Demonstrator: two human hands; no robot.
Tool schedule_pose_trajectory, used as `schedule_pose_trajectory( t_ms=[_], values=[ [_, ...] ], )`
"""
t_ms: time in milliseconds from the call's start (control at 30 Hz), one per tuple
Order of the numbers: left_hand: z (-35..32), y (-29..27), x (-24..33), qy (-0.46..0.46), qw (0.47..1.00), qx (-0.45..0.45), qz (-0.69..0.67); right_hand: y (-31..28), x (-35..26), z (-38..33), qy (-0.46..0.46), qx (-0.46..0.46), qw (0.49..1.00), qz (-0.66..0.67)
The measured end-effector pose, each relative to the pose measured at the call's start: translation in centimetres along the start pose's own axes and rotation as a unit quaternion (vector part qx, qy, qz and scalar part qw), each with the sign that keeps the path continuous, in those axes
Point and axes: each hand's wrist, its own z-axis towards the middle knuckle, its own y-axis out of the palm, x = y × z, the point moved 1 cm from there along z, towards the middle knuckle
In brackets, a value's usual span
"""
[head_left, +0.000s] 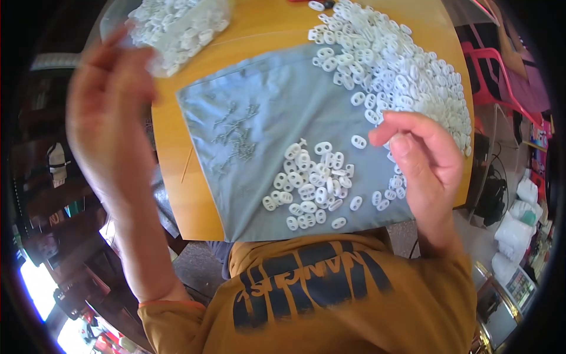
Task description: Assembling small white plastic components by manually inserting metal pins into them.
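Observation:
My left hand (112,94) is raised at the upper left, blurred by motion, its fingers near a clear plastic bag (194,29) of white pieces. Over the right part of a grey cloth (259,200), my right hand (427,159) has thumb and forefinger curled together. What they hold, if anything, is too small to make out. White oval pieces with two holes, like cord locks, form a small heap (312,183) in front of me. A much larger pile of them (407,76) spreads at the far right. Small metal springs (236,133) lie scattered on the cloth's left side.
The grey cloth lies on a yellow wooden table (194,206) with a rounded right edge. A thin stick (187,165) rests left of the cloth. A pink-red chair (495,56) and part of a person stand at the right. White bags (519,224) sit further down on that side.

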Motion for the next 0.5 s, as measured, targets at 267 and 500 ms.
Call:
schedule_pose_trajectory(
  t_ms=[267,500],
  values=[
    [-8.1,5.2,-2.2,0.086,0.932,-0.280,0.215,-0.3,0.1,0.7,-0.006,-0.028,1.000,-0.003],
    [-9.1,5.5,-1.8,0.058,0.896,-0.345,0.273,-0.7,0.8,0.9,0.017,-0.047,0.999,0.009]
  ],
)
